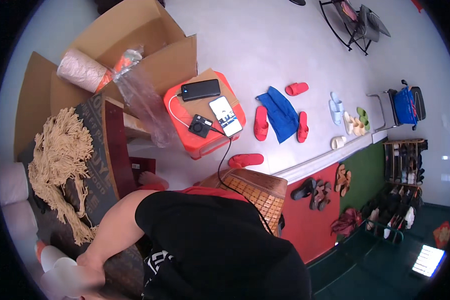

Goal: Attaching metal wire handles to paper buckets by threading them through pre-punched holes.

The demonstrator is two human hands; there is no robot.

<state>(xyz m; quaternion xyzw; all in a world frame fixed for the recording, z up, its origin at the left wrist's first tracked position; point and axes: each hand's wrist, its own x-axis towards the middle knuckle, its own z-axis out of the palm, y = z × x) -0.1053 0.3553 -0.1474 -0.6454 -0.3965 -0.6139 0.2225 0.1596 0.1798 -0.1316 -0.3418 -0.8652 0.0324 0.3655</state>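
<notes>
A bare arm reaches from a black short sleeve down to the lower left; by the line of shoulder and chest it is my right. My right hand [91, 274] is smeared, and its fingers cannot be made out. Beside it is a pale, blurred rounded shape [60, 272], next to a white roll with an orange end [49, 256]. Whether the hand grips either is unclear. Beyond the forearm a tangled bundle of beige cord [62, 155] lies over a dark printed board [97, 142], some strands hanging toward the wrist. My left hand does not show.
A red plastic stool [205, 147] bears a black power bank [201, 90], a phone [225, 116] and a small black cabled device [200, 126]. Behind the board stands an open cardboard box [172, 62] with a striped roll [81, 70]. Red slippers [261, 122] lie around a blue cloth [281, 115].
</notes>
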